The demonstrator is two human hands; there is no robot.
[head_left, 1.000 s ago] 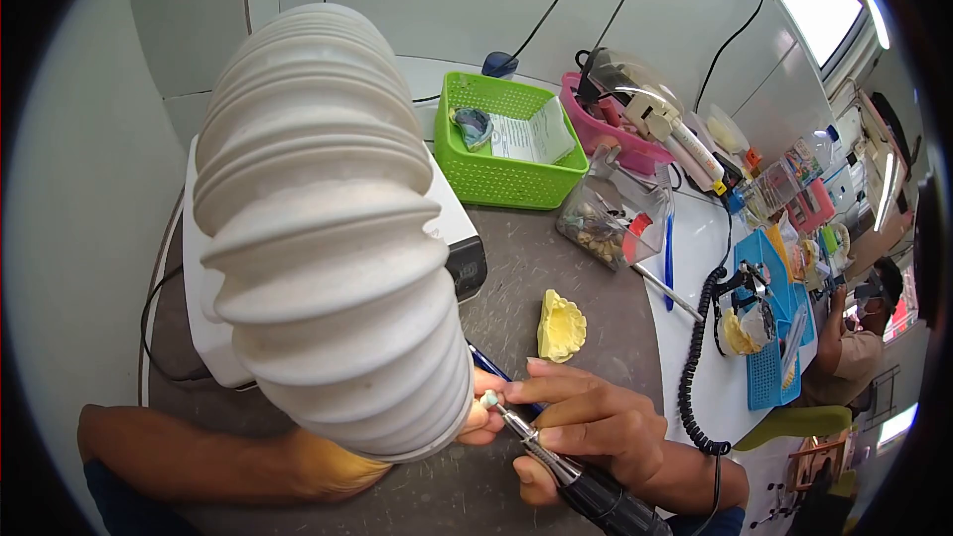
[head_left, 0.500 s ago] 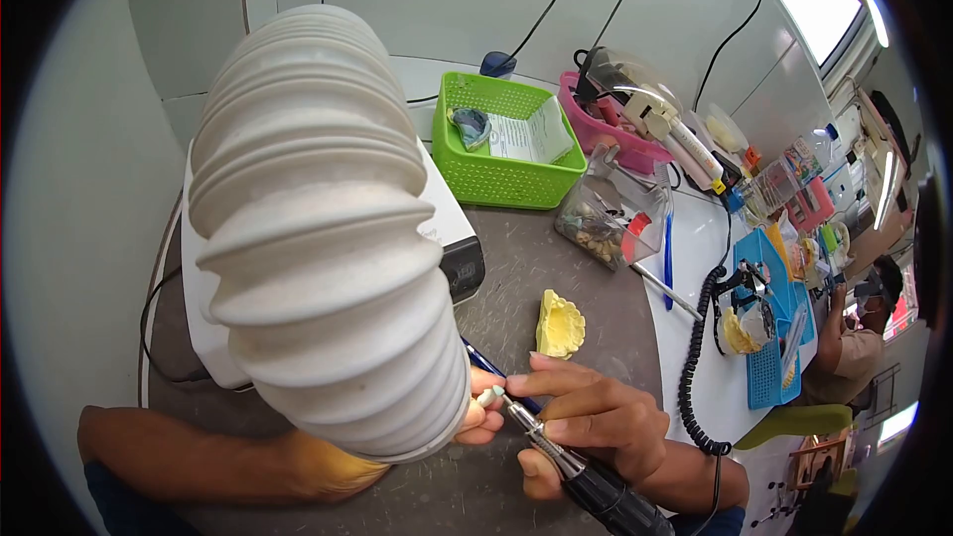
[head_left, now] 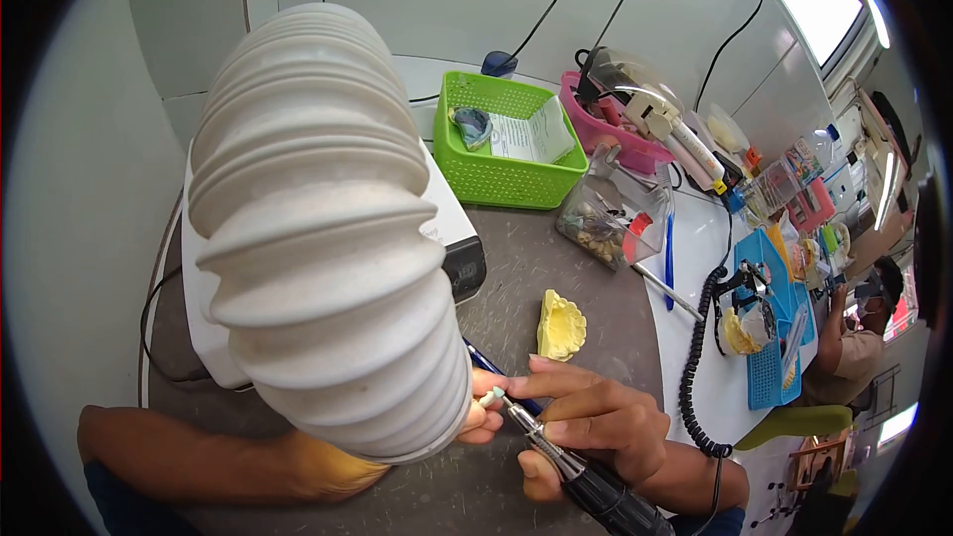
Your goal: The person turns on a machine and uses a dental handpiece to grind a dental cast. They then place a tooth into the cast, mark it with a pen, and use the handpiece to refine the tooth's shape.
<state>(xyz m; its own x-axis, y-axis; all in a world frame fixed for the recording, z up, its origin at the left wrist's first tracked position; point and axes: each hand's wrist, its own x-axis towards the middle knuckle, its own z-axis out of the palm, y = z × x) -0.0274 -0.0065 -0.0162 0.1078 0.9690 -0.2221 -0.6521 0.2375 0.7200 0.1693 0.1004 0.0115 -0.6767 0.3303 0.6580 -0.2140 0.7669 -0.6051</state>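
My right hand [head_left: 606, 422] is wrapped around a black and silver rotary handpiece [head_left: 571, 462], its nose pointing up and left. At the nose, a small green grinding tip [head_left: 498, 392] meets a small pale, tooth-like piece [head_left: 486, 399]. That piece is pinched in the fingertips of my left hand [head_left: 480, 421], most of which is hidden behind a wide white corrugated hose [head_left: 333, 268]. My fingertips from both hands come close together there. A dark blue pen-like tool [head_left: 478, 350] lies just behind them, and a yellow dental cast [head_left: 562, 326] stands beyond my right fingers.
Behind stand a green basket [head_left: 506, 179] with papers, a pink basket [head_left: 650, 151] and a clear box [head_left: 601, 238] of small bits. A coiled black cord [head_left: 692, 367] and blue tray [head_left: 769, 382] lie to the right. Another person [head_left: 854, 347] sits at the far right.
Hardly anything differs. The small pale piece sits at a slightly different angle against the grinding tip; both hands stay in the same place.
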